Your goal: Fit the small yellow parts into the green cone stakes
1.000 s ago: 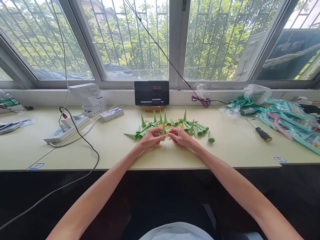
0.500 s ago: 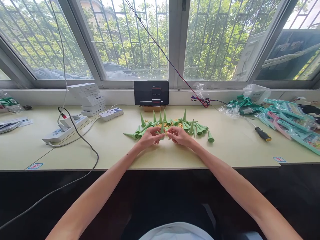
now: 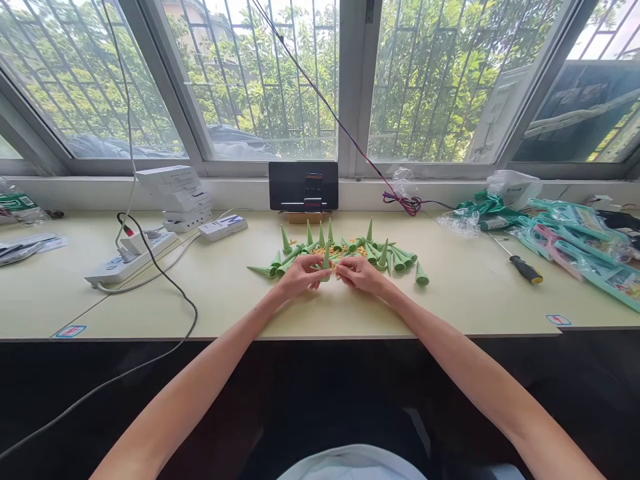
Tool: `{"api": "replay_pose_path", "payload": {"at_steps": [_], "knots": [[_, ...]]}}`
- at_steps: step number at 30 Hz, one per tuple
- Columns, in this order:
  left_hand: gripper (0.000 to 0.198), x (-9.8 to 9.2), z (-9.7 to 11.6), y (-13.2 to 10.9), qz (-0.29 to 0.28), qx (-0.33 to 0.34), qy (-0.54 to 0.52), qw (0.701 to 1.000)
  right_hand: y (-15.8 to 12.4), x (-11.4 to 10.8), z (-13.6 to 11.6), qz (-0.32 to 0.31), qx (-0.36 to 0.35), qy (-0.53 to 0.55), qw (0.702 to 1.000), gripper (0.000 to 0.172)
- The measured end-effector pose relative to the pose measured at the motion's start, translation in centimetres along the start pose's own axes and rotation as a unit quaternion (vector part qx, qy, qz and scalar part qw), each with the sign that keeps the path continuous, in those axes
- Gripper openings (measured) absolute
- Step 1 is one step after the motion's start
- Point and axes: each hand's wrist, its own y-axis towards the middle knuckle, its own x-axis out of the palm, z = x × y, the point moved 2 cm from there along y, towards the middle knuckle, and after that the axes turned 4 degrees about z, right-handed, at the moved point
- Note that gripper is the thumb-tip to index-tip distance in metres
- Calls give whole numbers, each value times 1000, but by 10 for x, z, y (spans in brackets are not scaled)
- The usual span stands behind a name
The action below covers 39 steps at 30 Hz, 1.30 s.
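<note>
Green cones [image 3: 383,257] crowd between black screen [image 3: 294,185] and left grip [image 3: 301,275], clamped on one cone [image 3: 327,256]; right grip [image 3: 363,275] unclear.

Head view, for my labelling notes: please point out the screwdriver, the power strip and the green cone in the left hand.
Held green cone [image 3: 327,255], head view: on its sloping side, below the tip.
Screwdriver [image 3: 525,269], head view: on its black handle.
Power strip [image 3: 116,269], head view: on its white casing.

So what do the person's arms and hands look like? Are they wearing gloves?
No gloves: the left hand and right hand are both bare. The left forearm and right forearm look long and slim, with no sleeves, watch or bracelet showing. The fingernails are too small to make out.
</note>
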Motion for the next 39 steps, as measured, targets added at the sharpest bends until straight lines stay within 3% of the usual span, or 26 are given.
{"api": "replay_pose_path", "payload": {"at_steps": [5, 12, 28, 39], "knots": [[34, 0, 0, 1, -2, 6, 1, 1000, 1, 0, 5, -4, 3, -1, 1000, 41], [34, -1, 0, 1, 8, 2, -7, 1000, 4, -1, 5, 17, 5, 41, 999, 34], [36, 0, -2, 0, 1, -17, 8, 1000, 0, -1, 2, 8, -7, 17, 1000, 31], [35, 1, -1, 0, -10, -24, 7, 1000, 0, -1, 3, 2, -15, -33, 999, 37]]}}
